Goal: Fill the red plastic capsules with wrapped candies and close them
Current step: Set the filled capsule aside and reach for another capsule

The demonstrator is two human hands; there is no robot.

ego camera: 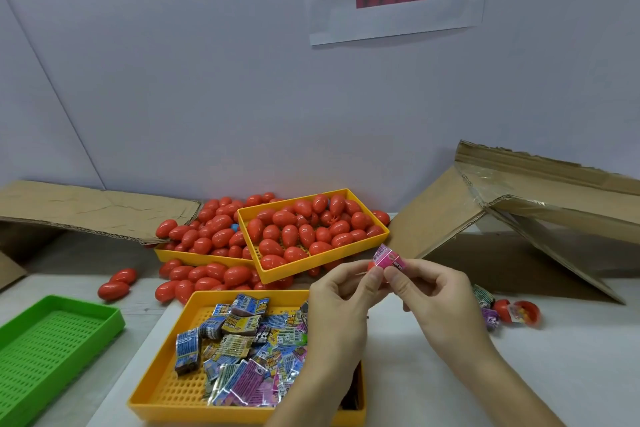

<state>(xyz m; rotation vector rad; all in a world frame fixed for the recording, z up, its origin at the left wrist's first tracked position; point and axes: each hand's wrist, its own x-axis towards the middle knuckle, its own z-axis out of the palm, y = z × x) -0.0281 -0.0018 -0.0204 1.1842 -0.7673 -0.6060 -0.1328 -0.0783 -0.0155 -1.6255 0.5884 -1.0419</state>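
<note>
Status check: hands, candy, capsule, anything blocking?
Left hand and right hand both pinching pink wrapped candy above candy tray. Red capsule half barely visible behind left fingers. Nothing in the way.

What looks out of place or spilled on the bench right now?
Red capsules have spilled off the stacked yellow trays onto the table, two stray near the green tray. The upper tray sits askew. One blue capsule hides among the red.

Left hand (341, 291): lower centre of frame, fingers curled, fingertips pinching. Right hand (431, 291): just right of it, fingers curled, thumb meeting left thumb.
</note>
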